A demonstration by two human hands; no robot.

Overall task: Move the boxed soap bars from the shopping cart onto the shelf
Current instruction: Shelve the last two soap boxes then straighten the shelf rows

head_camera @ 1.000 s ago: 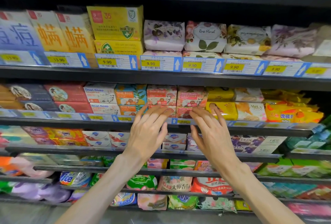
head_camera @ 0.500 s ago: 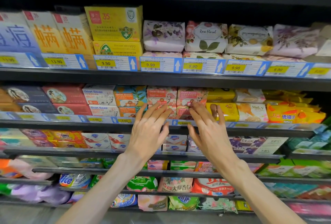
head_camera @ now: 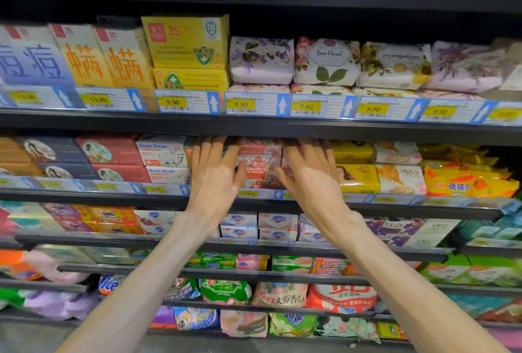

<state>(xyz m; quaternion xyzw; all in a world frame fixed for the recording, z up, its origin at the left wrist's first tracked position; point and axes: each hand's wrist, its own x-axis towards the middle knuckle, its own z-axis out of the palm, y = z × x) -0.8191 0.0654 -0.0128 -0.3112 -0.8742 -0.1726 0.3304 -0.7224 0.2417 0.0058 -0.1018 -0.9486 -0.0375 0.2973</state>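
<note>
Boxed Goat Soap bars stand stacked on the second shelf [head_camera: 254, 200]: white boxes [head_camera: 162, 152] on the left, pink boxes [head_camera: 258, 155] in the middle. My left hand [head_camera: 213, 174] lies flat with straight fingers against the boxes just left of the pink stack, covering an orange-and-teal box. My right hand [head_camera: 310, 174] lies flat against the boxes just right of the pink stack. Neither hand holds anything. The shopping cart is out of view.
Yellow wrapped soaps [head_camera: 354, 174] sit right of my right hand. The shelf above carries yellow boxes [head_camera: 186, 42] and floral paper-wrapped soaps [head_camera: 326, 61] behind price tags [head_camera: 240, 104]. Lower shelves hold more soap boxes [head_camera: 276, 225] and detergent bags [head_camera: 226, 290].
Both hands have moved up and forward into the second shelf, from in front of its price rail to flat against the soap boxes.
</note>
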